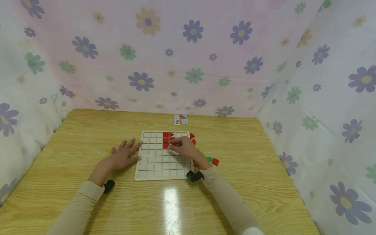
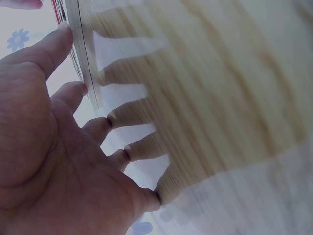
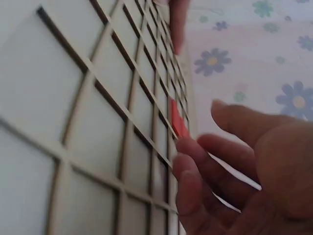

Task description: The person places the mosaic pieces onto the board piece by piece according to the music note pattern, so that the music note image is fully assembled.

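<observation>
A pale wooden grid board (image 1: 151, 163) lies on the table. Several red squares (image 1: 165, 140) fill cells in its upper middle, with a red triangle (image 1: 171, 134) beside the top one. My right hand (image 1: 185, 148) is over the board, its fingertips at the red pieces. In the right wrist view, the thumb stands apart from the bent fingers, which are close to a red piece (image 3: 176, 120); contact is hard to tell. The palm hides some cells. With fingers spread, my left hand (image 1: 123, 156) rests on the table, fingertips touching the board's left edge.
A small printed card (image 1: 180, 119) with a coloured grid pattern lies behind the board. Loose pieces lie along the board's right side, among them a red square (image 1: 215, 162) and a green piece (image 1: 209, 159). Flowered cloth (image 1: 164, 65) surrounds the wooden table (image 1: 235, 143).
</observation>
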Action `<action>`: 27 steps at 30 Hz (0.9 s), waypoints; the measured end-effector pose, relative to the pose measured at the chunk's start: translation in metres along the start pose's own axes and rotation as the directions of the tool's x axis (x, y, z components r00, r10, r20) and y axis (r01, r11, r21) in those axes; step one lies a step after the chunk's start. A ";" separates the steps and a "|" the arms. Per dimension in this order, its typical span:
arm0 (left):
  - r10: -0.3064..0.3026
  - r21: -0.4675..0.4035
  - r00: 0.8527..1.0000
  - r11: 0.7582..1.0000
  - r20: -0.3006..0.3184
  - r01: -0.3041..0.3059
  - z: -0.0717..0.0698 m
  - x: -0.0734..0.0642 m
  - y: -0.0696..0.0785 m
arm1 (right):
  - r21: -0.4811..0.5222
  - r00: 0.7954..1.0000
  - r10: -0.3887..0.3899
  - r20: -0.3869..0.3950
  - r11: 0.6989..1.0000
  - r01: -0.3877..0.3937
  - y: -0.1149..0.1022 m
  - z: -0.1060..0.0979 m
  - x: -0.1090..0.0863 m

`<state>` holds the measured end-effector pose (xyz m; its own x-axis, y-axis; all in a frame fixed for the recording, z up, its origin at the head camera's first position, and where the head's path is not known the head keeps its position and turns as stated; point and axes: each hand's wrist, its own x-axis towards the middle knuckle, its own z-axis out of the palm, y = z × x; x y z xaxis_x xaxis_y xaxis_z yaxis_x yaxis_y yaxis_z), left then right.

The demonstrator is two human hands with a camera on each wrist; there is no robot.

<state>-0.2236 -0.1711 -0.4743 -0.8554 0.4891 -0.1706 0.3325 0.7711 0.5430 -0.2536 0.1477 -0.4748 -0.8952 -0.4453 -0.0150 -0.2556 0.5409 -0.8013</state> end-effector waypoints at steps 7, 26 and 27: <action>0.030 -0.045 0.999 0.999 -0.027 -0.031 0.002 -0.003 -0.003 | -0.083 0.994 -0.042 0.099 0.995 0.050 0.008 -0.035 -0.015; 0.021 -0.028 1.000 0.999 -0.018 -0.022 0.011 0.005 -0.018 | -0.185 0.990 0.060 0.126 0.982 -0.036 0.030 -0.068 -0.064; 0.019 -0.029 1.000 0.999 -0.017 -0.019 0.011 0.005 -0.019 | -0.185 0.990 0.064 0.123 0.982 -0.040 0.031 -0.068 -0.064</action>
<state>-0.2299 -0.1791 -0.4945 -0.8556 0.4965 -0.1464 0.3373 0.7493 0.5700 -0.2293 0.2416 -0.4580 -0.8578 -0.4946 -0.1396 -0.2826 0.6808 -0.6758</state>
